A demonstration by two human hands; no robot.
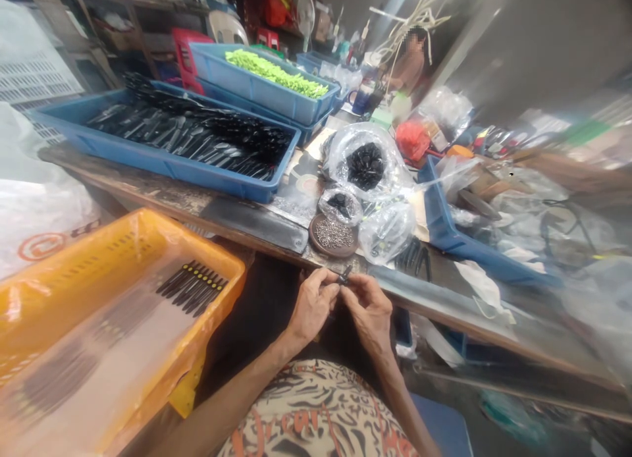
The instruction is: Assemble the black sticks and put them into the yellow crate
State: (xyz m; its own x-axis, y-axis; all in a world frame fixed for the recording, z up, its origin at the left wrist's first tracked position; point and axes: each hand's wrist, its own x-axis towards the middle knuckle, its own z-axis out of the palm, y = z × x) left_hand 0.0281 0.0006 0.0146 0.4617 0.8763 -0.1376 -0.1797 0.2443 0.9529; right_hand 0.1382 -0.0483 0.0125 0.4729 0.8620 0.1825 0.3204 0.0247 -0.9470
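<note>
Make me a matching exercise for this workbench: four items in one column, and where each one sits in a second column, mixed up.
Items:
1. Green pieces
2. Metal pins
3. Yellow-tipped black rods
4. Small dark part

Places:
A. Pinched between the left hand and right hand
B. In the orange crate
C. On the round brown dish
D. In the far blue tray

Pairs: 1-D, 2-C, 3-B, 4-A

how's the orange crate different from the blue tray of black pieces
The orange crate is lined with clear plastic, while the blue tray is bare. The crate holds a row of yellow-tipped dark pieces; the tray is heaped with many dark pieces. The crate sits low beside the person, the tray up on the bench. Both are open plastic containers.
</note>
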